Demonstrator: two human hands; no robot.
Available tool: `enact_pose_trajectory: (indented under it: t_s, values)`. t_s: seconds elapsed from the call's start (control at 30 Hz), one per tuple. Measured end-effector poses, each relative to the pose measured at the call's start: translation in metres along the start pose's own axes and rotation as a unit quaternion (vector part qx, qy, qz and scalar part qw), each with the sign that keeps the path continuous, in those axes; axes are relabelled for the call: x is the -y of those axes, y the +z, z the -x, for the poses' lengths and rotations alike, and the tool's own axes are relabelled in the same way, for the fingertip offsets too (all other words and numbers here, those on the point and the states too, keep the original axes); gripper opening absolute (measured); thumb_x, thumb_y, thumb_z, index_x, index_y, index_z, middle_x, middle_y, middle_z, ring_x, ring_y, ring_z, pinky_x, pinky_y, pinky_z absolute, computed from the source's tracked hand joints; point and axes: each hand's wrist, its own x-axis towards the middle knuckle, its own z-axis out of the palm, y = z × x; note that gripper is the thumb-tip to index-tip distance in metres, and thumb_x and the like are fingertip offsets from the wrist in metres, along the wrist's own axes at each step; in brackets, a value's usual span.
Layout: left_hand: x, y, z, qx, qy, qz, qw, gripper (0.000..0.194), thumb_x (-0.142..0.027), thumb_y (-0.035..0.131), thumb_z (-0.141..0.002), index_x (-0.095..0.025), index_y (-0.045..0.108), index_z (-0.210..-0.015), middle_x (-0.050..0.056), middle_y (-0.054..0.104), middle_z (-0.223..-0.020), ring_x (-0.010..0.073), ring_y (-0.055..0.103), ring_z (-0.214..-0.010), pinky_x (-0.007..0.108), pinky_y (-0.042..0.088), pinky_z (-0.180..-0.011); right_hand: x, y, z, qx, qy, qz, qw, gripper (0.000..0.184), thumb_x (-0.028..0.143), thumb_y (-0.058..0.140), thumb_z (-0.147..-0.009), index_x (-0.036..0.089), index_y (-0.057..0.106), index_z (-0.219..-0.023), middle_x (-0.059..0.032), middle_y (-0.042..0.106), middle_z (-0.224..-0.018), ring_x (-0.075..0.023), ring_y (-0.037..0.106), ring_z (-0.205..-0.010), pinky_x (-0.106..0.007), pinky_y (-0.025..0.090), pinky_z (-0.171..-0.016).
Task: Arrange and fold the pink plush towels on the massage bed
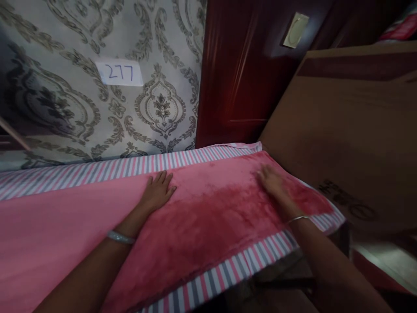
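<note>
A plush pink cloth (pixel 195 226), darker where the pile is brushed the other way, lies spread on a long surface. Beneath it, a cover with pink, white and grey stripes (pixel 97 170) shows along both long edges. My left hand (pixel 158 189) rests flat on the pink cloth near its far edge, fingers spread, holding nothing. Toward the right end, my right hand (pixel 272 182) is on or just over the cloth; motion blurs its fingers. Each wrist wears a bracelet.
A large cardboard box (pixel 352 130) stands against the right end. Behind the surface are patterned wallpaper (pixel 163 108) with a paper (pixel 120 73) marked 277, and a dark red wooden panel (pixel 237 65) with a light switch (pixel 295 29).
</note>
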Motion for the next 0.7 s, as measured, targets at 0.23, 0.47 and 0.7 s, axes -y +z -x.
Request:
enact_pose_trajectory:
  t_s: [0.23,0.47,0.7]
  values:
    - [-0.029,-0.031,0.020,-0.028,0.038,-0.030,0.998,0.059,-0.042,0.029,-0.099,-0.012,0.050,-0.146,0.018,0.044,-0.156,0.0321,0.036,-0.148,0.054,0.026,-0.120,0.164,-0.048,0.115,0.061,-0.318,-0.154,0.933,0.062,0.052,0.033,-0.104,0.025,0.031,-0.159,-0.0051,0.021,-0.167,-0.0249,0.019,-0.154,-0.048,0.023,-0.121]
    - [-0.066,0.000,0.086,-0.033,0.123,-0.040,0.991,0.061,-0.050,0.038,-0.096,-0.024,0.047,-0.151,0.011,0.038,-0.161,0.0347,0.030,-0.151,0.061,0.026,-0.120,0.171,-0.044,0.139,0.015,-0.358,-0.150,0.921,0.058,0.053,0.027,-0.105,0.027,0.035,-0.157,0.0044,0.027,-0.164,-0.0249,0.024,-0.152,-0.041,0.019,-0.123]
    - [-0.062,0.010,0.087,-0.058,0.129,-0.057,0.988,0.061,-0.053,0.034,-0.097,-0.026,0.049,-0.150,0.009,0.038,-0.161,0.0348,0.032,-0.150,0.063,0.028,-0.119,0.025,-0.025,0.073,0.077,-0.130,-0.097,0.984,0.060,0.051,0.036,-0.104,0.025,0.033,-0.158,-0.0102,0.023,-0.167,-0.0303,0.024,-0.152,-0.057,0.021,-0.121]
